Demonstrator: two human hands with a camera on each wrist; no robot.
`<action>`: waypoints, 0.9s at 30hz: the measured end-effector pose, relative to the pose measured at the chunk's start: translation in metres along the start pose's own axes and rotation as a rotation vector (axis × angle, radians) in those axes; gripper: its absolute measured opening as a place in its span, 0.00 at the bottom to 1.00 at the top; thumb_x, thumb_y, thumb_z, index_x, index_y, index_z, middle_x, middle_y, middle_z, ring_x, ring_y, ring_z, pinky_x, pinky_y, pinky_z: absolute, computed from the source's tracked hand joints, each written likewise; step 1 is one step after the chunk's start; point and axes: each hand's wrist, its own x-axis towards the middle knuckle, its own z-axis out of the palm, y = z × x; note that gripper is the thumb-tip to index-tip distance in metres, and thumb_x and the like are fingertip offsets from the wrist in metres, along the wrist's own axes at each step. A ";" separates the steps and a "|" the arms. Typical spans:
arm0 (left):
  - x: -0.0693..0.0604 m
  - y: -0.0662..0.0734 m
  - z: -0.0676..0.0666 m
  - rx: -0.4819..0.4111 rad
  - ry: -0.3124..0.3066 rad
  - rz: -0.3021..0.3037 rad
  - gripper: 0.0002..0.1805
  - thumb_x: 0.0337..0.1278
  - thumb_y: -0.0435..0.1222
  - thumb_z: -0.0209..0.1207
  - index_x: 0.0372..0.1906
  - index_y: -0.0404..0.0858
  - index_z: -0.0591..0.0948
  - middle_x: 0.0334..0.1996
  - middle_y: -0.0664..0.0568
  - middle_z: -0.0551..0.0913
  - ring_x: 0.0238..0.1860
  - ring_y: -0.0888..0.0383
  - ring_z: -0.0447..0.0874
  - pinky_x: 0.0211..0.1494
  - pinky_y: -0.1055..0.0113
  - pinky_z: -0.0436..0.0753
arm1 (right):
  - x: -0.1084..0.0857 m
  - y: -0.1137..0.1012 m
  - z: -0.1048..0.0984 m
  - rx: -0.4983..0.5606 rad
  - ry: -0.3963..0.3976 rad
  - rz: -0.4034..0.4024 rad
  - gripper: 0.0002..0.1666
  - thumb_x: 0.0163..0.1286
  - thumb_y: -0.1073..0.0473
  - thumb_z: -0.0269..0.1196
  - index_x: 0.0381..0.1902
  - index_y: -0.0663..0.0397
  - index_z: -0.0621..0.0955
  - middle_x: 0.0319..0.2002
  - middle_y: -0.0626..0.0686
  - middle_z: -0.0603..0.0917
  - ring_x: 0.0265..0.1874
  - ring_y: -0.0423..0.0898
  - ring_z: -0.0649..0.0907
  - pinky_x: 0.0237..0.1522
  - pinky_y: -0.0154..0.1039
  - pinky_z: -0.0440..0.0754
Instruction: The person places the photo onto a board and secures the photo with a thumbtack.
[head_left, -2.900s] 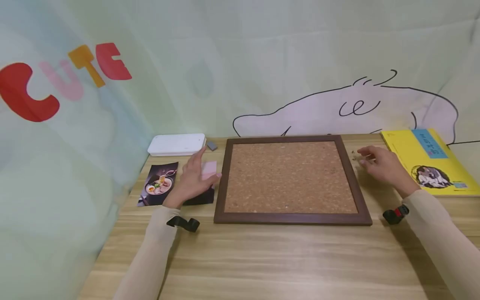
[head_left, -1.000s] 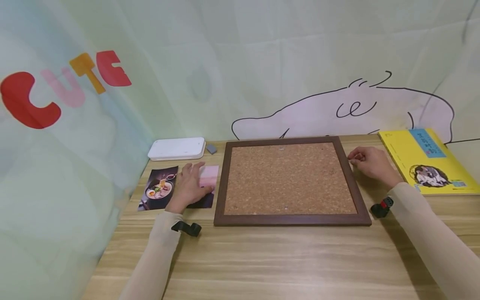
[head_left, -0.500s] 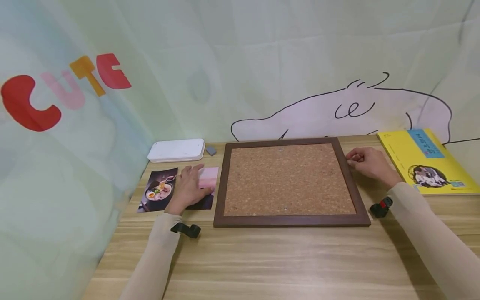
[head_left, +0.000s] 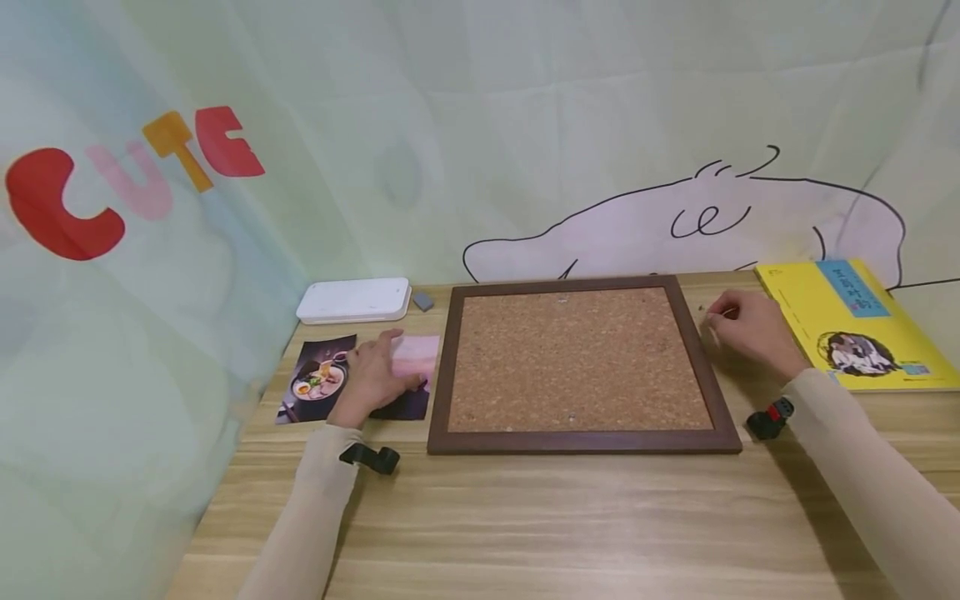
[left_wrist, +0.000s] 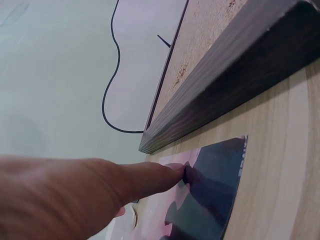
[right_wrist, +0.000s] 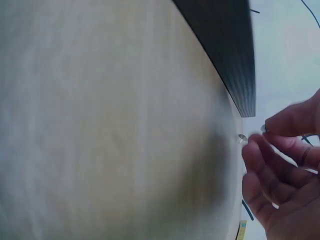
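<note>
Beside corkboard (head_left: 581,358), right hand (head_left: 753,329) in pinch

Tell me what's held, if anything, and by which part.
The right hand pinches a small shiny piece; which part is unclear. The left hand, over the pink photo, grips nothing.

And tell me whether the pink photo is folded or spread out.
Spread out: the pink photo lies on the table with no fold showing, though the left hand covers part of it.

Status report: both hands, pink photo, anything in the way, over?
Left hand over pink photo, partly hiding it. Right hand pinching tiny shiny piece. Photo beside corkboard, not on it.
</note>
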 end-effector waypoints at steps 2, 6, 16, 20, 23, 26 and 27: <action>0.000 0.000 -0.001 -0.009 0.004 -0.012 0.50 0.64 0.44 0.72 0.84 0.38 0.58 0.76 0.20 0.62 0.74 0.23 0.56 0.76 0.28 0.65 | -0.001 -0.001 -0.001 0.004 0.020 0.002 0.16 0.77 0.55 0.61 0.48 0.65 0.84 0.44 0.66 0.86 0.42 0.57 0.80 0.38 0.40 0.75; 0.000 -0.002 -0.002 -0.038 0.023 -0.022 0.51 0.61 0.43 0.74 0.83 0.39 0.59 0.74 0.19 0.60 0.73 0.23 0.57 0.74 0.27 0.67 | -0.002 -0.004 -0.002 0.017 0.043 0.009 0.15 0.78 0.54 0.61 0.45 0.63 0.83 0.42 0.63 0.85 0.40 0.54 0.78 0.37 0.39 0.73; -0.004 -0.016 -0.024 -0.138 0.037 0.019 0.44 0.65 0.33 0.63 0.83 0.35 0.59 0.69 0.23 0.73 0.67 0.30 0.77 0.69 0.36 0.78 | -0.007 -0.015 -0.003 0.074 0.031 0.035 0.13 0.78 0.54 0.63 0.45 0.60 0.82 0.48 0.64 0.86 0.44 0.54 0.78 0.40 0.33 0.74; -0.009 -0.020 -0.033 -0.232 0.038 0.012 0.43 0.67 0.30 0.60 0.84 0.38 0.58 0.65 0.26 0.77 0.59 0.35 0.84 0.56 0.48 0.85 | -0.009 -0.018 -0.001 0.094 0.043 0.016 0.12 0.77 0.56 0.65 0.45 0.60 0.83 0.49 0.64 0.87 0.46 0.55 0.80 0.40 0.26 0.74; -0.012 -0.021 -0.038 -0.279 0.041 -0.008 0.43 0.69 0.31 0.61 0.85 0.40 0.58 0.63 0.28 0.78 0.54 0.41 0.84 0.50 0.59 0.83 | -0.009 -0.019 -0.001 0.110 0.038 0.013 0.13 0.78 0.56 0.66 0.50 0.61 0.83 0.50 0.65 0.86 0.48 0.56 0.81 0.41 0.24 0.73; -0.014 -0.021 -0.042 -0.293 0.036 -0.033 0.42 0.71 0.32 0.60 0.86 0.42 0.57 0.65 0.29 0.78 0.53 0.43 0.83 0.49 0.61 0.81 | -0.009 -0.020 -0.001 0.131 0.020 0.014 0.17 0.79 0.56 0.65 0.56 0.62 0.83 0.53 0.66 0.86 0.51 0.57 0.82 0.44 0.23 0.73; -0.015 -0.021 -0.043 -0.290 0.038 -0.034 0.42 0.71 0.32 0.60 0.86 0.42 0.58 0.65 0.29 0.78 0.54 0.42 0.83 0.50 0.60 0.82 | -0.009 -0.020 -0.001 0.136 0.015 0.011 0.18 0.79 0.55 0.65 0.58 0.62 0.83 0.54 0.67 0.85 0.52 0.58 0.82 0.44 0.22 0.73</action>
